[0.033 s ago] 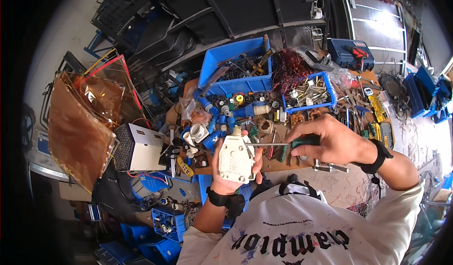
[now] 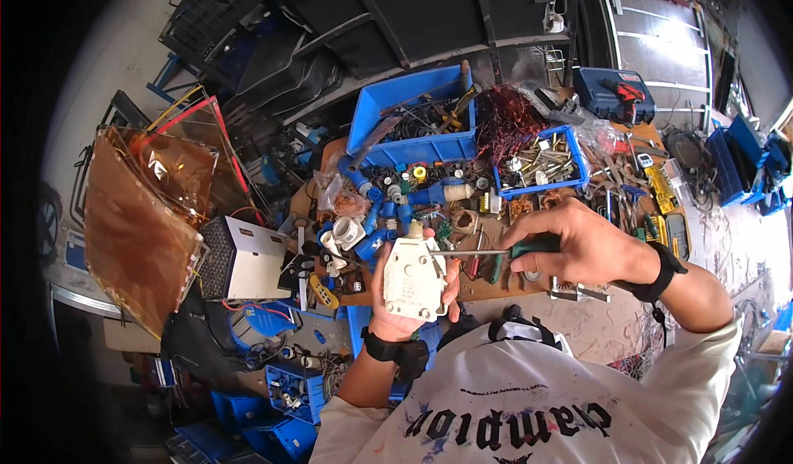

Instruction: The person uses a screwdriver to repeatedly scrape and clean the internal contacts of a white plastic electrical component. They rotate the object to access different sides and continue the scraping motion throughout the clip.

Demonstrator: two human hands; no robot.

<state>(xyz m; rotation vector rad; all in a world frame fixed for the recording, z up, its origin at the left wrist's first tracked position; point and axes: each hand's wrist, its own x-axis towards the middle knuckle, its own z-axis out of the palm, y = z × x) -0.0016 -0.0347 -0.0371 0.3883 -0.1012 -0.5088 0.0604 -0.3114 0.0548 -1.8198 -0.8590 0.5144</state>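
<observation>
Here, left hand (image 2: 393,322) grips a faintly lettered white casing (image 2: 410,282); right hand (image 2: 582,245) clasps a green-handled screwdriver (image 2: 522,250)

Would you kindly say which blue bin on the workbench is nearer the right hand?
The smaller bin, holding metal pieces; the larger bin on its left lies farther from the right hand.

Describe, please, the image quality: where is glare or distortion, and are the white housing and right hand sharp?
Head view: glare washes out part of the framed panel at upper right; corners fall to black, and straight edges bend near the rim. Same head view: the right hand and white housing show clear outlines, though the housing's fine markings are too soft to read.
</observation>
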